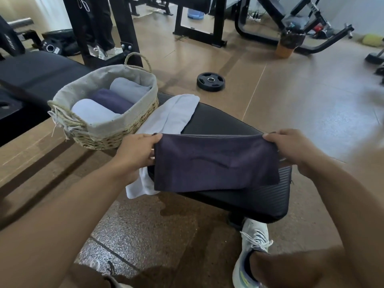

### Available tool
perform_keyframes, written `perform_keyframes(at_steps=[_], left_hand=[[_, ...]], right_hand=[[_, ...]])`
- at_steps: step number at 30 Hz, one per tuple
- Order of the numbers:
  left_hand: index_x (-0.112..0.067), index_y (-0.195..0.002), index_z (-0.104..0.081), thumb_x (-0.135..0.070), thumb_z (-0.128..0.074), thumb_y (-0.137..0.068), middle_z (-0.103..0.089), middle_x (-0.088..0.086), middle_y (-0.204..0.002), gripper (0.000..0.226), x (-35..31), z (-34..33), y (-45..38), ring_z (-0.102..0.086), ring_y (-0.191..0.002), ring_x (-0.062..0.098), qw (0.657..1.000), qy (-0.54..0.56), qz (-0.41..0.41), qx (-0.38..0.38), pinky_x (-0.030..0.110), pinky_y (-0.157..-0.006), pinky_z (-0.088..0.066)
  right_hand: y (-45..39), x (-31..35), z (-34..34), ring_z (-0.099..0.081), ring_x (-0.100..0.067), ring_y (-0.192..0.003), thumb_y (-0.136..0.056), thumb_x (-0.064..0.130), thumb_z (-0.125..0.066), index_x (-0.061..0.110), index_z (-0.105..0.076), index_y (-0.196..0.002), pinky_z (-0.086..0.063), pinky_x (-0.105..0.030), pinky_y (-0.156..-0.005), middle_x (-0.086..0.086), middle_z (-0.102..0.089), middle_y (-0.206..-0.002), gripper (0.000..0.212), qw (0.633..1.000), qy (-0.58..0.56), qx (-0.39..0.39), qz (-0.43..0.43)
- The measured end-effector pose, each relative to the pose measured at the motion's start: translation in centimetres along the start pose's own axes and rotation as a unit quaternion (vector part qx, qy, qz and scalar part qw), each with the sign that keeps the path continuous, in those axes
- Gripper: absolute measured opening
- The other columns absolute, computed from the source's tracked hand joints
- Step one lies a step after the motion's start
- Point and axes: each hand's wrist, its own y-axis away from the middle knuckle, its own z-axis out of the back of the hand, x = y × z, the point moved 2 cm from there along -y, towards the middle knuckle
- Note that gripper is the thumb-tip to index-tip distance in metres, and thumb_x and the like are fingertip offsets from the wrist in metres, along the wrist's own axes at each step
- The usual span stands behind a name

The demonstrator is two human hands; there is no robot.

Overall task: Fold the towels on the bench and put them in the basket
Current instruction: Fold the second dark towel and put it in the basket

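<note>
Towels already fill much of the woven straw basket with grey cloth lining (133,113): two pale grey rolls and one dark purple roll (111,101) lie side by side inside it, so three appear done. The left hand (138,152) and right hand (291,148) are held apart, each pinching an upper corner of a dark purple towel (216,163), which hangs doubled just above the black padded worktop (239,202). That towel looks about half folded and is not yet in the basket. A pale grey towel (172,116) lies unfolded on the worktop beside the basket, still to be done. White lettering shows on black weight plates at far left, too small to read.
</note>
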Motion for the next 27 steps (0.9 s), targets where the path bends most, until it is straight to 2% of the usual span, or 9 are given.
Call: perform_keyframes(at_steps=[2,5,7,9,11,14,19,23,27], left_hand=[[-0.015,-0.092,-0.073,-0.027,-0.067,-0.097,-0.070,-0.002,-0.079,0.014,-0.2,-0.1,0.3,-0.062,-0.064,0.015,0.999,0.025,0.015,-0.021,0.027,-0.054,-0.051],[-0.016,-0.090,-0.074,-0.027,-0.068,-0.096,-0.071,-0.006,-0.073,0.013,-0.6,-0.1,0.8,-0.064,-0.060,0.011,0.998,0.041,-0.019,-0.046,0.030,-0.060,-0.054],[-0.018,-0.087,-0.075,-0.027,-0.071,-0.094,-0.072,-0.010,-0.068,0.012,-0.9,-0.5,1.5,-0.065,-0.058,0.007,0.996,0.050,-0.054,-0.060,0.028,-0.056,-0.057],[-0.017,-0.087,-0.075,-0.026,-0.073,-0.093,-0.072,-0.012,-0.069,0.011,-1.1,-1.2,2.7,-0.066,-0.059,0.005,0.992,0.057,-0.092,-0.059,0.023,-0.049,-0.053],[-0.019,-0.089,-0.077,-0.028,-0.075,-0.091,-0.075,-0.010,-0.077,0.010,-1.1,-2.0,3.8,-0.068,-0.067,0.006,0.988,0.027,-0.141,-0.060,0.024,-0.050,-0.053],[-0.029,-0.087,-0.081,-0.038,-0.080,-0.083,-0.078,-0.006,-0.083,0.010,-0.9,-2.9,5.5,-0.073,-0.078,0.016,0.974,-0.035,-0.216,-0.051,0.037,-0.063,-0.060],[-0.027,-0.086,-0.080,-0.026,-0.077,-0.087,-0.079,-0.005,-0.080,0.003,-0.7,-4.5,7.8,-0.076,-0.080,0.017,0.965,-0.046,-0.258,-0.021,0.041,-0.076,-0.063],[-0.026,-0.087,-0.081,-0.023,-0.076,-0.088,-0.079,-0.007,-0.078,0.005,-0.6,-4.7,7.9,-0.075,-0.076,0.012,0.959,-0.049,-0.277,-0.018,0.044,-0.074,-0.064],[-0.025,-0.087,-0.081,-0.022,-0.078,-0.085,-0.079,-0.007,-0.078,0.005,-0.6,-4.8,8.2,-0.076,-0.076,0.013,0.957,-0.040,-0.288,-0.018,0.037,-0.077,-0.063]], right_hand=[[0.4,0.9,-0.7,-0.060,-0.028,-0.064,-0.093,0.030,-0.066,0.004,-0.067,-0.088,-0.058,-0.048,-0.064,-0.015,-0.063,-0.076,0.027,0.999,-0.014,-0.015,0.030],[1.2,2.8,-1.7,-0.055,-0.023,-0.055,-0.089,0.026,-0.067,0.011,-0.060,-0.074,-0.048,-0.035,-0.052,-0.006,-0.057,-0.058,0.022,0.994,-0.077,-0.028,0.076],[2.5,3.8,-3.0,-0.054,-0.021,-0.044,-0.091,0.021,-0.067,0.016,-0.052,-0.069,-0.046,-0.028,-0.043,-0.002,-0.055,-0.048,0.026,0.989,-0.093,-0.034,0.113],[4.3,4.5,-4.8,-0.056,-0.022,-0.039,-0.092,0.024,-0.070,0.017,-0.051,-0.072,-0.048,-0.028,-0.039,-0.006,-0.058,-0.045,0.028,0.985,-0.094,-0.019,0.145],[6.1,5.0,-6.4,-0.059,-0.022,-0.040,-0.091,0.029,-0.073,0.015,-0.053,-0.079,-0.050,-0.028,-0.040,-0.010,-0.063,-0.049,0.027,0.981,-0.097,0.003,0.169],[8.2,5.3,-8.0,-0.063,-0.016,-0.041,-0.090,0.036,-0.074,0.018,-0.055,-0.081,-0.054,-0.032,-0.042,-0.005,-0.069,-0.057,0.028,0.978,-0.079,0.018,0.190],[9.9,5.1,-9.5,-0.069,-0.024,-0.052,-0.092,0.037,-0.072,0.025,-0.055,-0.086,-0.059,-0.044,-0.047,-0.006,-0.073,-0.074,0.022,0.974,-0.086,0.051,0.204],[10.1,4.7,-9.5,-0.071,-0.022,-0.059,-0.094,0.029,-0.069,0.030,-0.054,-0.089,-0.057,-0.030,-0.044,-0.006,-0.071,-0.082,0.016,0.971,-0.128,0.078,0.188],[10.5,4.4,-9.1,-0.072,-0.019,-0.058,-0.095,0.027,-0.069,0.030,-0.056,-0.093,-0.059,-0.030,-0.048,-0.003,-0.072,-0.081,0.014,0.970,-0.128,0.087,0.189]])
